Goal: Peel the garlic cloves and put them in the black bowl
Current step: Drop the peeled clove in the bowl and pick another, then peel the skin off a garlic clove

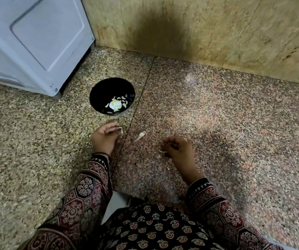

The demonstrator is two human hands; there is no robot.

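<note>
I take the black bowl (112, 96) as my anchor; it sits on the speckled floor (217, 114) just in front of the white appliance (33, 42), close enough to drop cloves in without stretching. Peeled garlic cloves (117, 103) lie in its bottom. My left hand (105, 137) hovers just below the bowl, fingers pinching a small clove, probably ready to toss it in. A scrap of peel (141, 135) lies down and right of the bowl. My right hand (176, 150), farther right, is curled; whether it holds anything I cannot tell.
</note>
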